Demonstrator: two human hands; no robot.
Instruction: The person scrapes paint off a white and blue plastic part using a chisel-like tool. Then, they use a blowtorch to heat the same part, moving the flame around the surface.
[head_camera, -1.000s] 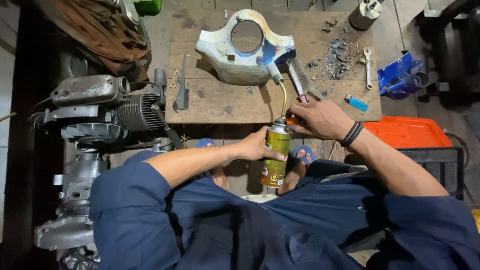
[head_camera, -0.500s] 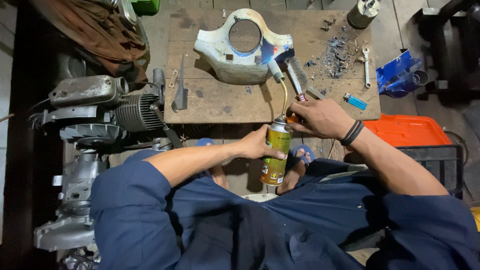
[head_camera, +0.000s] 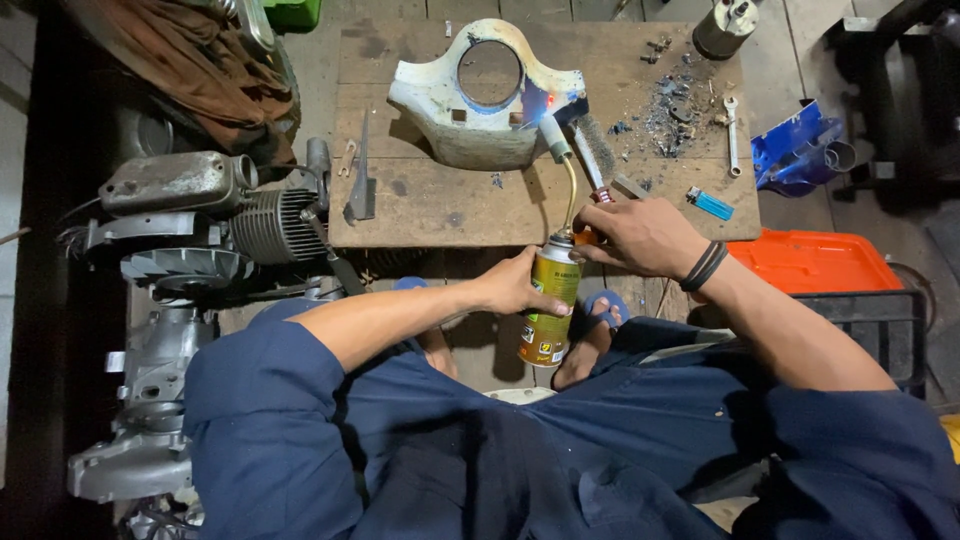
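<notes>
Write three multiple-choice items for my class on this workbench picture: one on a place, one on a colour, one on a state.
1. Where does the blue lighter lie?
A. On the wooden board, to the right of the right hand
B. Inside the orange tray
C. On the engine

2. What colour is the tray by the person's right forearm?
A. Green
B. Orange
C. White

3. What is the state of the torch nozzle?
A. Capped
B. Lying loose on the floor
C. Lit, with a flame on the white metal cover

Answers: 1 A, the lighter rests on the wooden board past the right hand. 2 B, the tray is plainly orange. 3 C, a bright flame meets the white metal cover while the left hand grips the gas canister.
</notes>
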